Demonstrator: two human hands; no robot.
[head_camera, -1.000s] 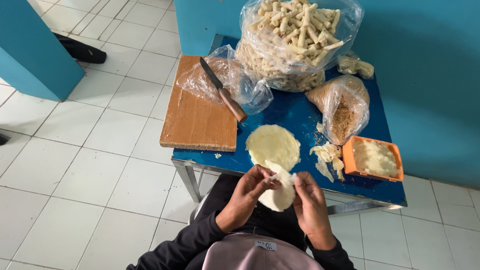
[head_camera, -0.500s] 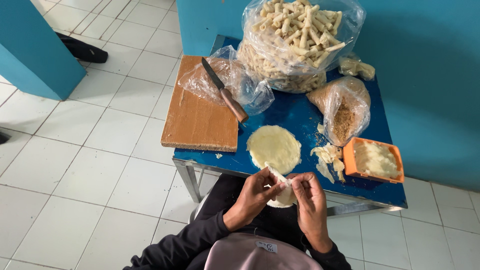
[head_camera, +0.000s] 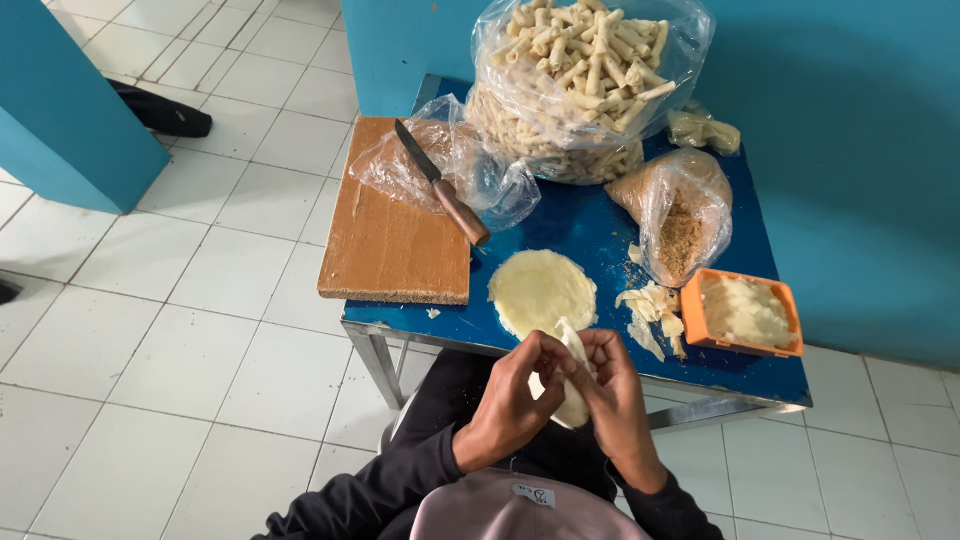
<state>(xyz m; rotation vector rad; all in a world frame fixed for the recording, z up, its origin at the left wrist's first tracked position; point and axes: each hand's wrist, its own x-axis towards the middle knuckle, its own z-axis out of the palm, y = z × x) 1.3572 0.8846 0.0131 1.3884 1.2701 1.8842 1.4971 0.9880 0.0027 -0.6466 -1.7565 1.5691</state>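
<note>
My left hand (head_camera: 515, 400) and my right hand (head_camera: 615, 395) are together just in front of the blue table's near edge (head_camera: 440, 330), both closed around a pale thin wrapper (head_camera: 573, 385) that is folded up between the fingers. On the table just beyond my hands lies a round stack of flat pale wrappers (head_camera: 542, 292). To the right stands an orange tub (head_camera: 746, 315) of white filling, with torn wrapper scraps (head_camera: 648, 312) beside it.
A wooden cutting board (head_camera: 395, 235) overhangs the table's left side, with a brown-handled knife (head_camera: 440, 185) and crumpled clear plastic (head_camera: 470, 165) on it. A big clear bag of finished rolls (head_camera: 585, 75) and a bag of brown crumbs (head_camera: 680, 215) stand behind. Blue walls, white floor tiles.
The wrapper in my hands was a wide open sheet a second ago; it is now folded narrow, and my hands have closed in around it.
</note>
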